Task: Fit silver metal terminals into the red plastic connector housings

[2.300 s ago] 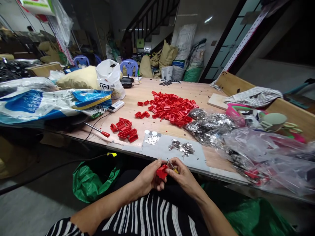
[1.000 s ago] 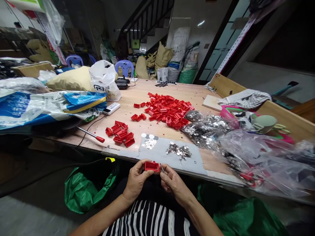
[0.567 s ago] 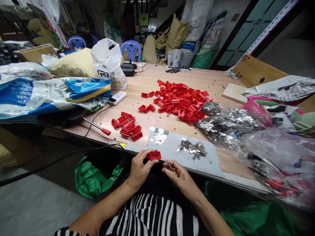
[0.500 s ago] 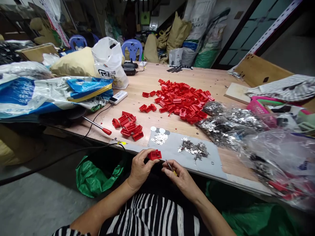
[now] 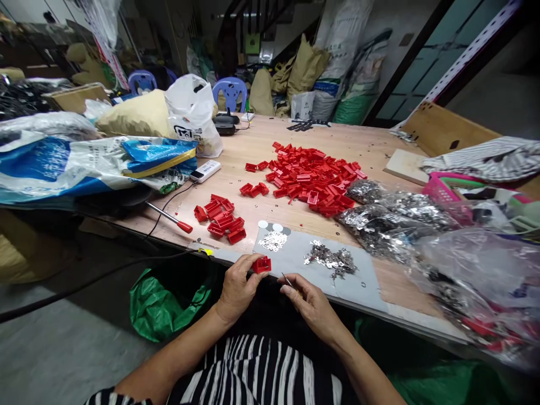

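Drawn a little apart since the earlier frame are the left hand (image 5: 237, 291) and the right hand (image 5: 312, 310). The red plastic piece (image 5: 261, 264) is held by the left hand alone. It is pinched between the thumb and fingers, just over the near edge of a flat grey sheet (image 5: 354, 281). The piece is shaped like a small square box, with thin walls and a hollow top. It is judged to be light and stiff, but its smooth plastic may be a little slippery, and its thin walls might snap if pressed too hard. It looks best held by its outer sides, so that the hollow part is left open.

A small tool with a thin steel tip (image 5: 286, 279) is pinched in the right hand, and most of it is hidden by the fingers. The tip is held near the red piece, but it is not touching it.

Shiny silver bits (image 5: 331, 260) are piled on the grey sheet, which is laid on a wooden surface (image 5: 236, 169). Just beyond the sheet, a small group of red pieces (image 5: 219, 219) is lying, and a big heap of red pieces (image 5: 310, 174) is seen farther on. Clear plastic bags (image 5: 468, 270) are piled on the right, and a red-handled screwdriver (image 5: 181, 226) is lying on the left.
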A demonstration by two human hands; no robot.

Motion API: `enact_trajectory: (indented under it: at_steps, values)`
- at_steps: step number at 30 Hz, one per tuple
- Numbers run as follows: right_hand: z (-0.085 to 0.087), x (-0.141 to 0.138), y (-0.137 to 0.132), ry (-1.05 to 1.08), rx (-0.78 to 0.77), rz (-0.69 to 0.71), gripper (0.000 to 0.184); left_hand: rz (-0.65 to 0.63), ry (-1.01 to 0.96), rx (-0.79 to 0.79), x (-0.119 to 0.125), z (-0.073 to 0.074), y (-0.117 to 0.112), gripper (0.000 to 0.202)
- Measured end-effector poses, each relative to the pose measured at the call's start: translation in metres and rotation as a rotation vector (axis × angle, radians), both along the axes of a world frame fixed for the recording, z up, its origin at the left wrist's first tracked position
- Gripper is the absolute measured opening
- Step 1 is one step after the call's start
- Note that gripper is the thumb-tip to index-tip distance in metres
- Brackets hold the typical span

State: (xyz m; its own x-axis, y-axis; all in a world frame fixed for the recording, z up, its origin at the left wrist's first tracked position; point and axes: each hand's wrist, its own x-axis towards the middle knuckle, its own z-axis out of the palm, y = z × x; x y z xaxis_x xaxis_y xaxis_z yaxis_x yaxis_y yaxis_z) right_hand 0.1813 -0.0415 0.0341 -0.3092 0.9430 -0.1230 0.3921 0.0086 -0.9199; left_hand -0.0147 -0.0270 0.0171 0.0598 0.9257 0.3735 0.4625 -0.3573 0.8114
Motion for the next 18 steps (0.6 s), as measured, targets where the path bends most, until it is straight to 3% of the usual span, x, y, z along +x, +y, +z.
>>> enact_trajectory:
  at_steps: [4,9,18]
  values:
    - [0.005,0.006,0.02,-0.192,0.188,-0.06,0.019,0.007,-0.04,-0.01,-0.001,0.001,0.002,0.031]
    - [-0.003,0.0,0.052,-0.458,0.383,-0.054,0.013,0.018,-0.067,-0.022,-0.002,0.0,0.004,0.033]
    - [-0.007,-0.021,0.077,-0.728,0.401,-0.017,0.018,0.032,-0.169,-0.117,-0.003,-0.006,0.006,0.032]
